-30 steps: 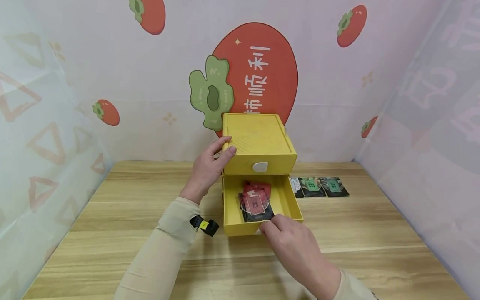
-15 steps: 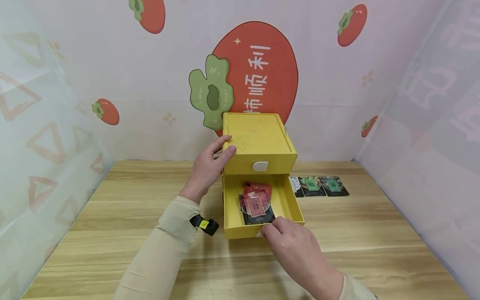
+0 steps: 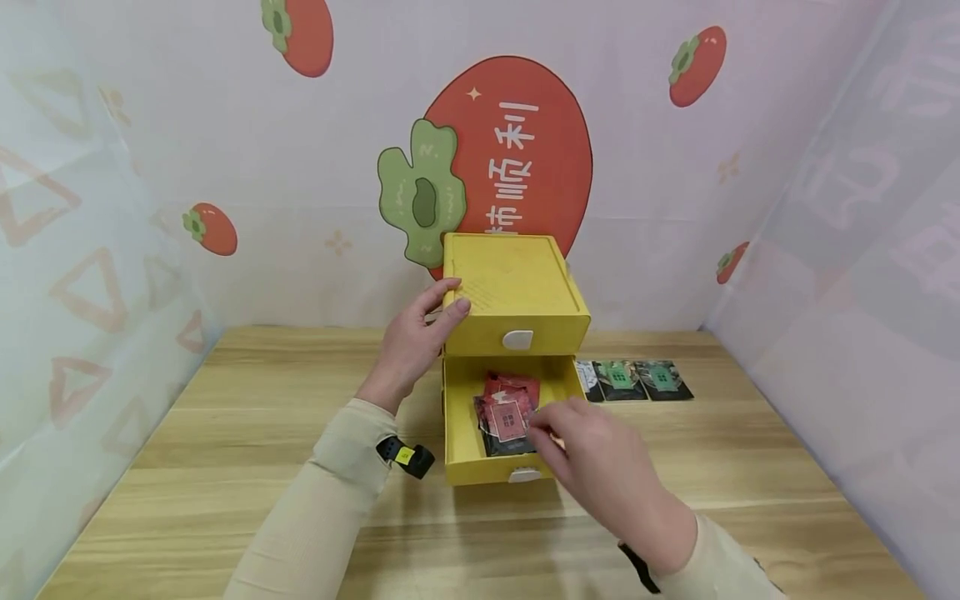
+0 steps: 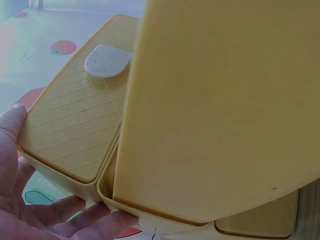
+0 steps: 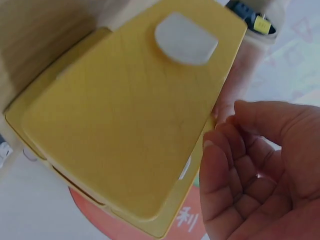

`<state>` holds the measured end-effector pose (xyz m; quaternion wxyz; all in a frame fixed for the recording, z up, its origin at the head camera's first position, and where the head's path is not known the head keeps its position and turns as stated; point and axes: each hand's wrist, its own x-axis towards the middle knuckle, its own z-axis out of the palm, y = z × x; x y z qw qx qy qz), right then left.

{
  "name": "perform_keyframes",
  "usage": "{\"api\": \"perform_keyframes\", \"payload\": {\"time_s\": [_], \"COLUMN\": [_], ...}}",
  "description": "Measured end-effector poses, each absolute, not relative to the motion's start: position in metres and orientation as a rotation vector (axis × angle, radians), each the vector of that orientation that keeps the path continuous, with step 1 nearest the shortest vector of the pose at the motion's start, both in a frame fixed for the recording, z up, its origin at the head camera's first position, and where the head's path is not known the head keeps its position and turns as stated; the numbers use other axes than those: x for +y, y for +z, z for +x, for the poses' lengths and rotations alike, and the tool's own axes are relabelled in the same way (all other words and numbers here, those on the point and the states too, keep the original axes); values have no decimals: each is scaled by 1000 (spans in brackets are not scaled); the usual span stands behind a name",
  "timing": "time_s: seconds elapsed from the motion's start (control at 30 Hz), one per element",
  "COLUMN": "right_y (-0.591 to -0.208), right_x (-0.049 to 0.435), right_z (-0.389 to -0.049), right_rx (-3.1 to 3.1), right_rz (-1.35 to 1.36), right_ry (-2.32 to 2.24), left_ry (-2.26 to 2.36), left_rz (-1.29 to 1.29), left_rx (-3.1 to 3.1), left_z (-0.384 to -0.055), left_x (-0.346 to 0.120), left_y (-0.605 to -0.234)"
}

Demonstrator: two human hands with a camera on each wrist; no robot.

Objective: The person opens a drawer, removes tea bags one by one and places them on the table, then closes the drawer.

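Note:
A yellow drawer cabinet (image 3: 513, 271) stands on the table with a drawer (image 3: 476, 472) pulled out below its top one. Inside that drawer lie several red and black sachets (image 3: 507, 421), partly overlapping. My left hand (image 3: 408, 346) grips the cabinet's left side, thumb at its front top edge and fingers along the side (image 4: 100, 222). Over the drawer's front right corner hovers my right hand (image 3: 603, 462), fingers loosely curled and holding nothing. In the right wrist view it is apart from the drawer's front, with the white pull (image 5: 185, 39) uncovered.
More sachets (image 3: 633, 379), with green and white labels, lie in a row on the wooden table (image 3: 750, 467) right of the cabinet. A printed cloth (image 3: 300, 150) hangs behind. The top drawer, with a white pull (image 3: 518, 339), is closed.
The drawer slid slightly farther out toward me. My right hand then let go of its front pull and rose a little to the right. My left hand stayed on the cabinet.

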<state>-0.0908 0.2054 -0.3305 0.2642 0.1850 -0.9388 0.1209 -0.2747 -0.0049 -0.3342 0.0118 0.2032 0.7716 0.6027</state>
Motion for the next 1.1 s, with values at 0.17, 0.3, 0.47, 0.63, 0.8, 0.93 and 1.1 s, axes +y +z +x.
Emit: {"api": "perform_keyframes", "payload": {"time_s": [0.17,0.3,0.47,0.63,0.8,0.93,1.1], "right_y": [-320,-321,-328,-334,-336,-338,-340], "right_x": [206,203,197,194,194,193,192], "right_z": [-119,-137,-150,-153,-153,-153,-153], "right_rx": [-2734,-2953,-3084,-3097,-3090,-3098,-3131], "right_rz": [304,209,161,105,114,117,106], "right_ry": [267,162,118,54,45,75,116], "left_ry": [1883,1882,1879,1882,1889,1891,1899], "left_rz": [625,621,633,635,630,631,637], "left_rx": [2407,2400,2397,2391,2401,2399,2389], "left_z": [-274,-274,-275,-275,-274,-274,-274], "left_x": [-5,-6,-6,-6,-6,-6,-6], "left_y": [-335,-335,-335,-334,-333,-333,-333]}}
